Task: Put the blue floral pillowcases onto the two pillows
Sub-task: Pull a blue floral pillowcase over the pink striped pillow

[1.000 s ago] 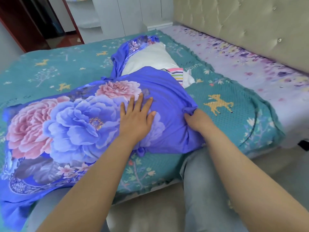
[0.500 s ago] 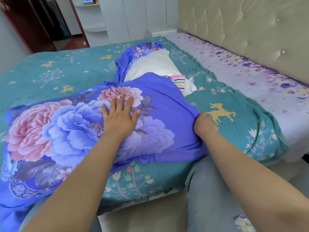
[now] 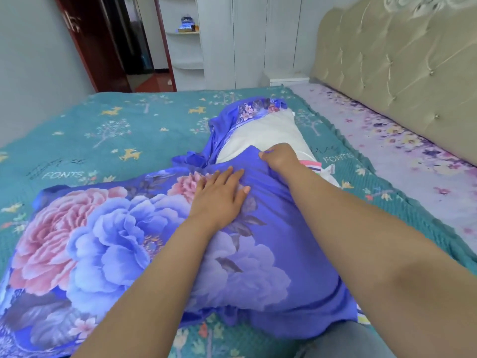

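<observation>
Teal bedspread [image 3: 129, 130] carries a cased pillow [image 3: 116, 241]; left hand [image 3: 219, 197] presses flat, right hand [image 3: 277, 157] pinches the pillowcase [image 3: 258, 254] edge (white pillow [image 3: 263, 135] behind).

Bright, even daylight with soft, faint shadows. Wide-angle bending curves the headboard [image 3: 402, 71] and doorframe [image 3: 85, 52]; slight blur softens the whole picture.

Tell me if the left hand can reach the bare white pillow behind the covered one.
Probably yes: the left hand lies flat on the blue floral pillowcase, with the bare white pillow just beyond and nothing between.
</observation>
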Demonstrator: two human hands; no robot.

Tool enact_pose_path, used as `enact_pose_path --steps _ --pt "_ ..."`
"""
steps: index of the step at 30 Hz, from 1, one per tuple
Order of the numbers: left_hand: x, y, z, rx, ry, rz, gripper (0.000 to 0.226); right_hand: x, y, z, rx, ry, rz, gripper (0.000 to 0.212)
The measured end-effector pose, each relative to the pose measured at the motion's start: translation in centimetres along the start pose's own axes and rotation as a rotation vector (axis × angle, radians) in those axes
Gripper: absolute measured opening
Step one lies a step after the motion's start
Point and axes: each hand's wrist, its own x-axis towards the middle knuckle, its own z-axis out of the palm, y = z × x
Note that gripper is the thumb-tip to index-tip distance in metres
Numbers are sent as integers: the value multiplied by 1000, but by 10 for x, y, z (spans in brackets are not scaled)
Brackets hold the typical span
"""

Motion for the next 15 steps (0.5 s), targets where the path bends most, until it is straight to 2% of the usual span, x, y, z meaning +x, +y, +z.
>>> enact_pose_path --steps 2,5,8,10,15 --pt "17 -7 -2 -25 4 -53 52 12 -1 -18 -65 120 -52 26" --pt "33 -24 0 32 -34 -120 55 25 43 -45 -178 249 122 29" --pt "39 -35 7 104 -50 -130 56 18 113 -39 -127 182 339 32" --pt "44 -44 7 129 -72 -137 57 10 142 -27 -93 152 387 32" --pt "73 -58 0 145 -258 -193 63 5 137 -18 -61 79 414 38"
